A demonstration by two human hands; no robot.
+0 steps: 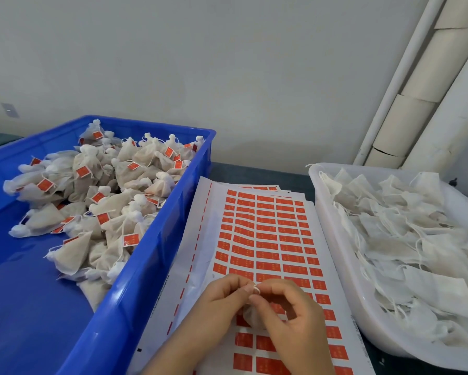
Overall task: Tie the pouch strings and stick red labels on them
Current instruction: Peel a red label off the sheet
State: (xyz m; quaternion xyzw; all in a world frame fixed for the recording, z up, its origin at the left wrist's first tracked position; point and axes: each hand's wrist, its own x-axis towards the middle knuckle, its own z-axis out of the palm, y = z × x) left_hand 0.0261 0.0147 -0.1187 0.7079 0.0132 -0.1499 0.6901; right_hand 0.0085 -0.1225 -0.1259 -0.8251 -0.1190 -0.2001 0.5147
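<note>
Here we are mid-tie: our left hand (223, 296) and right hand (291, 318) both pinch the white string (256, 288) at their fingertips; the pouch (250, 319) hangs just beneath, mostly hidden; its neck seems to point up and away, long axis running back toward our wrists. Next, we judge, comes cinching the knot, then peeling a sticker off the label sheet (268, 234) under the hands.

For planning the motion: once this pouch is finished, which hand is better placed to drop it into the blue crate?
Likely the left hand: the blue crate lies on its side; the right hand would have to cross.
</note>
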